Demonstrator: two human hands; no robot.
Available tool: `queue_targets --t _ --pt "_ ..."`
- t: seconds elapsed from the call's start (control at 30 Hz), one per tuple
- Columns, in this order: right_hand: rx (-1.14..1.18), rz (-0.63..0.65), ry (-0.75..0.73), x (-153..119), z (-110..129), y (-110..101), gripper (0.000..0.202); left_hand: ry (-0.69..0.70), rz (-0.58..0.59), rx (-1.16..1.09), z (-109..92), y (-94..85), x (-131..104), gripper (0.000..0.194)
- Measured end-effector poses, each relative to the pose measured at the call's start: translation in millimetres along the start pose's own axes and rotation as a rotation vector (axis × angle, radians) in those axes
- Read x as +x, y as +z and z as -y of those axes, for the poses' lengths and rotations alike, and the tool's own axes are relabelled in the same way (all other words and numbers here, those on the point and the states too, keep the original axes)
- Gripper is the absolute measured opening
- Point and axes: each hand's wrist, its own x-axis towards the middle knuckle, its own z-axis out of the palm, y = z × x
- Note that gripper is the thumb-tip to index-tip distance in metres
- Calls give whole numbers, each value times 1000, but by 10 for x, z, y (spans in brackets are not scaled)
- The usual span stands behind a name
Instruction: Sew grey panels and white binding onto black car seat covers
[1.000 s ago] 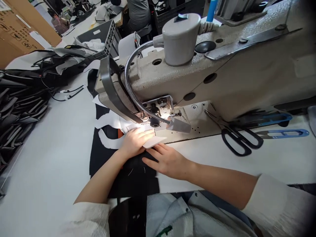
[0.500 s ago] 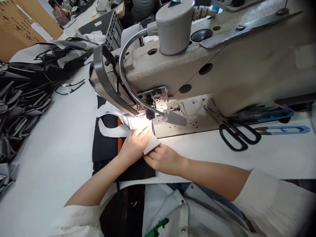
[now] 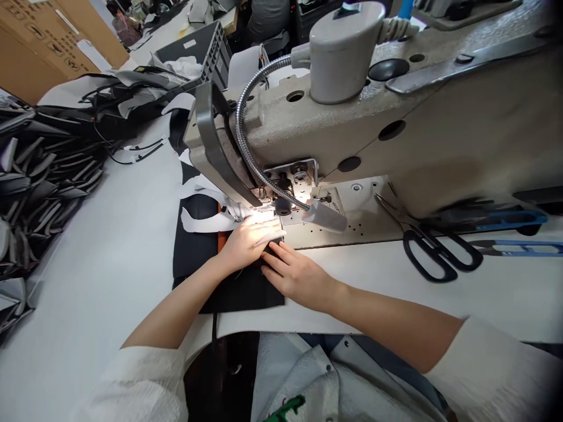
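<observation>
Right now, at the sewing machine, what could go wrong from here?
Fingers: the left hand lies right beside the lit stitching area of the sewing machine. If it runs, a fingertip might get caught.
Alignment: the black fabric lies under both the left and right hand, flat fingers on top. Uneven pressure could skew it.
Scissors: the black-handled scissors lie with blades on the machine bed. A bump could push them inward.

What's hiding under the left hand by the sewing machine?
Black cloth pokes out below the left hand, and an orange strip peeks out beside it. The hand covers whatever lies right beneath its palm and fingers, so I can't see that part.
</observation>
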Motion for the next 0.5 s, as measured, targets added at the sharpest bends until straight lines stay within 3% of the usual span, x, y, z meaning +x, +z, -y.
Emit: queue_targets --t 0.1,0.23,0.37,0.5 --pt "31 77 -49 32 -30 -52 24 -8 6 33 -10 -14 90 35" --pt "94 137 -150 3 -23 -85 27 -103 34 264 -258 -3 157 22" --pt "147 207 -188 -37 113 -57 35 -50 -29 405 -395 30 -13 23" --pt "78 256 -104 89 343 26 42 -22 -34 419 -270 23 -240 28"
